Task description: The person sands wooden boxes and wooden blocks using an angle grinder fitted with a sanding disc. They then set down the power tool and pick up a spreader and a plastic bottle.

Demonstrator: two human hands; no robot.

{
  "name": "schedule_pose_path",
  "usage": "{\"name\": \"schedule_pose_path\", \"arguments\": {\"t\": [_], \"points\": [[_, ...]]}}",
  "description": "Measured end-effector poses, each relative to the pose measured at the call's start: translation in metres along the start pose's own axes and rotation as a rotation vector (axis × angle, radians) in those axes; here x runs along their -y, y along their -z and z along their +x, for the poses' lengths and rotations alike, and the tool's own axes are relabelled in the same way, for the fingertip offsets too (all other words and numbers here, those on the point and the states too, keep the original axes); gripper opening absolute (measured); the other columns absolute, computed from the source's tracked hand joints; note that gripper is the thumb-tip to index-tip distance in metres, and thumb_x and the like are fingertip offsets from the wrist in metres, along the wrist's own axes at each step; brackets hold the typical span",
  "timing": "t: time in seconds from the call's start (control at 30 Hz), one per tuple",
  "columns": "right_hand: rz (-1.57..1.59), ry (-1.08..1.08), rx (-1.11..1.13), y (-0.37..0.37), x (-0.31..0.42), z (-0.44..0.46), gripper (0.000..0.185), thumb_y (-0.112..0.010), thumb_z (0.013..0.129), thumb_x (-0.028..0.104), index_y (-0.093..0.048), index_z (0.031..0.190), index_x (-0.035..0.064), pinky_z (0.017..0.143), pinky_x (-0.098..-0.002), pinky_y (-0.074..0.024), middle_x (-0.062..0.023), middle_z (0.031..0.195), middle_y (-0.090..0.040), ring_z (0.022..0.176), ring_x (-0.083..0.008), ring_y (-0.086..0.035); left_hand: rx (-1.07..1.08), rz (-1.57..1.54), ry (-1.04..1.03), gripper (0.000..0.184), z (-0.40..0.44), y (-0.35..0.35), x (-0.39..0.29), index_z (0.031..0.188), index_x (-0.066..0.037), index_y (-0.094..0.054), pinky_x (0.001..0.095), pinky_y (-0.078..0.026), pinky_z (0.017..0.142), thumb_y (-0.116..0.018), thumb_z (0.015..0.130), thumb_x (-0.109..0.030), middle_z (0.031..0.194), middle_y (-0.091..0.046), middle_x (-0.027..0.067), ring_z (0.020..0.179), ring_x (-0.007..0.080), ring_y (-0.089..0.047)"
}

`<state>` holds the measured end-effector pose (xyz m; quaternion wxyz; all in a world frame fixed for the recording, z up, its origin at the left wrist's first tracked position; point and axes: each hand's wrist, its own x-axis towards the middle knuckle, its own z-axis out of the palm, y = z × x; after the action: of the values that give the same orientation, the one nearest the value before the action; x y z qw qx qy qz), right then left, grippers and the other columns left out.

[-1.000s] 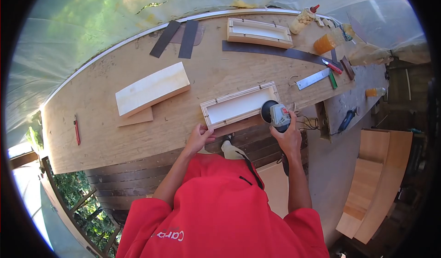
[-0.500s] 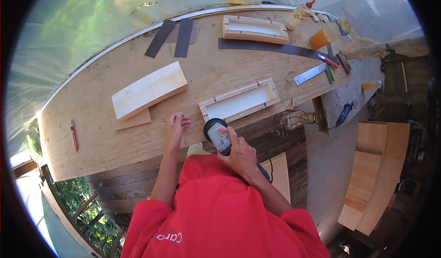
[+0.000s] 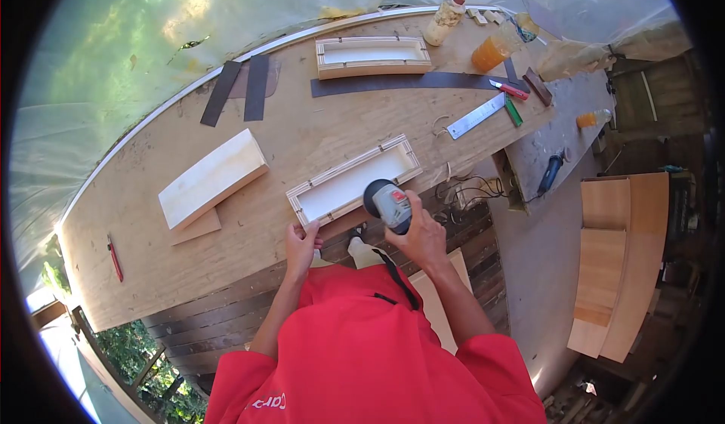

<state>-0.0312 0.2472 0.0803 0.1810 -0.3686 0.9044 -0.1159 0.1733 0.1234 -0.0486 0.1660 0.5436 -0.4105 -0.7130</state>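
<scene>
My right hand (image 3: 420, 235) is wrapped round a grey power sander (image 3: 393, 206) with a round black pad. The pad is beside the near right part of an open wooden box frame (image 3: 352, 179) with a white inside, which lies at the bench's near edge. Whether the pad touches the frame I cannot tell. My left hand (image 3: 303, 244) is at the frame's near left corner, thumb and fingers closed on its edge. To the left, a pale closed wooden box (image 3: 211, 178) rests partly on a thin wood piece (image 3: 196, 227).
On the bench (image 3: 143, 250) are a second box frame (image 3: 373, 67), dark strips (image 3: 257, 88), a metal square (image 3: 476, 117), a red knife (image 3: 509, 89), a glue bottle (image 3: 445, 21), an orange jar (image 3: 492, 51) and a red tool (image 3: 115, 259). Cables (image 3: 483, 187) hang right of the frame.
The sander has moved from the frame's near left corner back to the right. My left hand has gone from above the bench to the frame's corner. The view has shifted.
</scene>
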Motion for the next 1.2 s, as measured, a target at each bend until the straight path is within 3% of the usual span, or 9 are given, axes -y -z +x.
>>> {"name": "schedule_pose_path", "arguments": {"t": [0.23, 0.43, 0.67, 0.8, 0.9, 0.93, 0.97, 1.2], "points": [[0.018, -0.217, -0.093, 0.049, -0.077, 0.044, 0.079, -0.073, 0.069, 0.039, -0.034, 0.135, 0.0169, 0.075, -0.0515, -0.0495, -0.0247, 0.094, -0.066, 0.087, -0.0449, -0.063, 0.023, -0.142, 0.0, 0.025, -0.005, 0.006, 0.003, 0.105, -0.001, -0.045, 0.0285, -0.055, 0.064, -0.059, 0.095, -0.02, 0.084, -0.062, 0.0122, 0.071, 0.0179, -0.065], [0.061, -0.224, -0.138, 0.06, -0.098, 0.056, 0.08, -0.074, 0.069, 0.039, -0.033, 0.135, 0.0183, 0.077, -0.052, -0.0488, -0.0254, 0.096, -0.066, 0.09, -0.045, -0.063, 0.113, -0.181, -0.027, 0.025, -0.002, 0.016, 0.013, 0.109, 0.0, -0.045, 0.0329, -0.057, 0.073, -0.052, 0.098, -0.022, 0.094, -0.063, 0.0179, 0.082, 0.0241, -0.067], [0.038, -0.119, -0.044, 0.028, -0.047, 0.034, 0.082, -0.075, 0.069, 0.038, -0.033, 0.136, 0.016, 0.079, -0.0516, -0.0491, -0.0251, 0.102, -0.065, 0.094, -0.0451, -0.062, 0.287, -0.075, 0.018, 0.028, -0.002, 0.042, 0.005, 0.118, 0.003, -0.047, 0.0321, -0.054, 0.08, -0.044, 0.1, -0.018, 0.098, -0.064, 0.0177, 0.089, 0.0217, -0.064], [0.03, -0.08, -0.009, 0.008, -0.008, 0.007, 0.084, -0.074, 0.069, 0.037, -0.031, 0.138, 0.0169, 0.075, -0.0534, -0.0501, -0.0235, 0.097, -0.064, 0.089, -0.0447, -0.063, 0.117, 0.012, -0.011, 0.027, -0.001, 0.067, -0.004, 0.117, 0.003, -0.05, 0.0295, -0.053, 0.076, -0.044, 0.099, -0.016, 0.097, -0.064, 0.0147, 0.083, 0.0178, -0.063], [0.011, -0.005, 0.009, -0.014, 0.023, -0.017, 0.086, -0.075, 0.068, 0.04, -0.033, 0.14, 0.018, 0.07, -0.0525, -0.0513, -0.0202, 0.089, -0.063, 0.081, -0.0431, -0.064, 0.018, -0.102, -0.056, 0.025, 0.002, 0.085, -0.005, 0.115, 0.002, -0.052, 0.0281, -0.052, 0.073, -0.044, 0.1, -0.017, 0.094, -0.064, 0.0122, 0.079, 0.0149, -0.062], [0.005, 0.008, 0.039, -0.017, 0.038, -0.024, 0.083, -0.076, 0.068, 0.038, -0.036, 0.138, 0.0167, 0.07, -0.0507, -0.0522, -0.0208, 0.096, -0.064, 0.084, -0.0422, -0.064, -0.023, -0.086, -0.061, 0.025, 0.002, 0.09, -0.01, 0.115, 0.002, -0.052, 0.0277, -0.052, 0.072, -0.045, 0.099, -0.017, 0.093, -0.064, 0.0117, 0.078, 0.0145, -0.062], [0.003, 0.035, 0.051, -0.025, 0.049, -0.029, 0.083, -0.076, 0.068, 0.039, -0.036, 0.138, 0.0167, 0.07, -0.0503, -0.0523, -0.0203, 0.094, -0.064, 0.083, -0.0415, -0.064, -0.064, -0.07, -0.065, 0.025, 0.001, 0.095, -0.014, 0.115, 0.002, -0.052, 0.0274, -0.052, 0.071, -0.045, 0.099, -0.017, 0.092, -0.063, 0.0112, 0.077, 0.014, -0.061], [-0.015, 0.152, 0.127, -0.05, 0.094, -0.048, 0.084, -0.075, 0.07, 0.045, -0.038, 0.14, 0.0168, 0.064, -0.047, -0.0529, -0.0191, 0.087, -0.059, 0.078, -0.0364, -0.065, -0.106, -0.124, -0.13, 0.025, 0.006, 0.111, -0.023, 0.113, 0.001, -0.052, 0.027, -0.052, 0.07, -0.045, 0.1, -0.019, 0.09, -0.063, 0.0108, 0.076, 0.0146, -0.061]]}}
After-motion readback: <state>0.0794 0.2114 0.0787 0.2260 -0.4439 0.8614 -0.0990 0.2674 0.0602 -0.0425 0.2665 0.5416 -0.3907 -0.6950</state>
